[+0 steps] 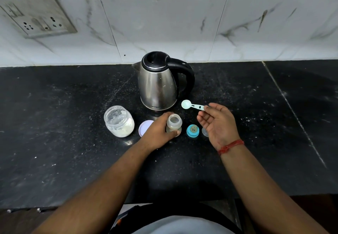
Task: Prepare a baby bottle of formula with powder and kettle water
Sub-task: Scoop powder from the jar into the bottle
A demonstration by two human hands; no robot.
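Observation:
An open baby bottle (174,123) stands upright on the black counter, and my left hand (158,131) grips its side. My right hand (217,122) pinches the handle of a pale green measuring scoop (191,105), held in the air right of the bottle with its empty bowl toward the kettle. The steel kettle (158,85) with a black lid and handle stands just behind. An open glass jar of white powder (119,121) sits to the left, its white lid (145,126) lying beside it. The blue bottle collar with teat (193,131) rests right of the bottle.
A clear bottle cap (204,131) lies partly hidden under my right hand. The black stone counter (64,115) stretches left and right, with a seam at the right. A marble-tiled wall with a socket plate (34,14) rises behind. The counter's front edge runs near my body.

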